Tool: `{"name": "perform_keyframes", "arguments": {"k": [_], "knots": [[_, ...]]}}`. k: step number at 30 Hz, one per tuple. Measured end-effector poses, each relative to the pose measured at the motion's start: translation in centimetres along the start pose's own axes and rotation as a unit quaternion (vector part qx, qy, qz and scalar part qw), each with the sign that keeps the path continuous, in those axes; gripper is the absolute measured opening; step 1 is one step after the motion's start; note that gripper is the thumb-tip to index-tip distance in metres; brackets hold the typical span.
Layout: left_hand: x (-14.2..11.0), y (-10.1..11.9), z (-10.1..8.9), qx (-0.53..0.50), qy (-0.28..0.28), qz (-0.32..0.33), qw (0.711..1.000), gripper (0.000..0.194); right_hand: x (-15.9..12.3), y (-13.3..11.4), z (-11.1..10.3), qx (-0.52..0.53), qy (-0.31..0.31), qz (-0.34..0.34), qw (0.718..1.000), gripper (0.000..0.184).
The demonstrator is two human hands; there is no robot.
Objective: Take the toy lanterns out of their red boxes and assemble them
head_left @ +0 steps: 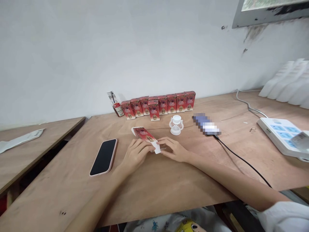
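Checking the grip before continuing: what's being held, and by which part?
A red box, held by the left hand at its near end. The right hand is at its white flap there; whether it pinches it is unclear.

Brown wooden desk (154,193). Row of red printed cartons (154,112), 12 o'clock; labelled bottle (118,108), 11; white miniature lantern (175,131), 1; pink-cased smartphone (103,158), black screen up, 9; second smartphone (205,124) with black cable (242,156), 2; white power strip (269,129), 3.

Held box (145,133) partly hidden; window (267,13) cut off
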State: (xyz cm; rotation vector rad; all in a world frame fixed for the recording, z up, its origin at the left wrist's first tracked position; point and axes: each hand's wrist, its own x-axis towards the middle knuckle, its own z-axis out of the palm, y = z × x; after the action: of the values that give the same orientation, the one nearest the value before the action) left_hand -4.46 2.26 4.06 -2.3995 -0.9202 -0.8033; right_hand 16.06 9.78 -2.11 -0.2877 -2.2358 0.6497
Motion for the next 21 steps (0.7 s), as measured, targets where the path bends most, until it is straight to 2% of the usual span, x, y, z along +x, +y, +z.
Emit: {"name": "perform_keyframes", "arguments": {"k": [6, 8, 11, 15, 18, 21], "knots": [[-0.2, 1.0, 2.1, -0.015, 0.058, -0.067, 0.996, 0.021, 0.2, -0.2, 0.4, 0.079, 0.069, 0.077, 0.991, 0.016], [-0.7, 1.2, 2.7, -0.001, 0.048, -0.076, 0.996, 0.024, 0.3, -0.5, 0.5, 0.125, 0.090, 0.120, 0.981, 0.013], [-1.2, 1.3, 3.0, 0.012, 0.014, -0.099, 0.995, 0.042, 0.5, -0.7, 0.7, 0.166, 0.126, 0.170, 0.963, 0.012], [-1.4, 1.2, 3.2, -0.029, -0.004, -0.163, 0.986, 0.056, 0.7, -0.7, 1.2, 0.183, 0.158, 0.203, 0.949, 0.013], [-1.3, 1.4, 3.6, -0.077, -0.002, -0.171, 0.982, 0.050, 0.8, -0.5, 1.7, 0.250, 0.173, 0.230, 0.924, 0.020], [-1.3, 1.9, 3.9, -0.086, 0.031, -0.171, 0.981, 0.044, 0.8, -0.2, 2.0, 0.292, 0.177, 0.257, 0.904, 0.027]]}}
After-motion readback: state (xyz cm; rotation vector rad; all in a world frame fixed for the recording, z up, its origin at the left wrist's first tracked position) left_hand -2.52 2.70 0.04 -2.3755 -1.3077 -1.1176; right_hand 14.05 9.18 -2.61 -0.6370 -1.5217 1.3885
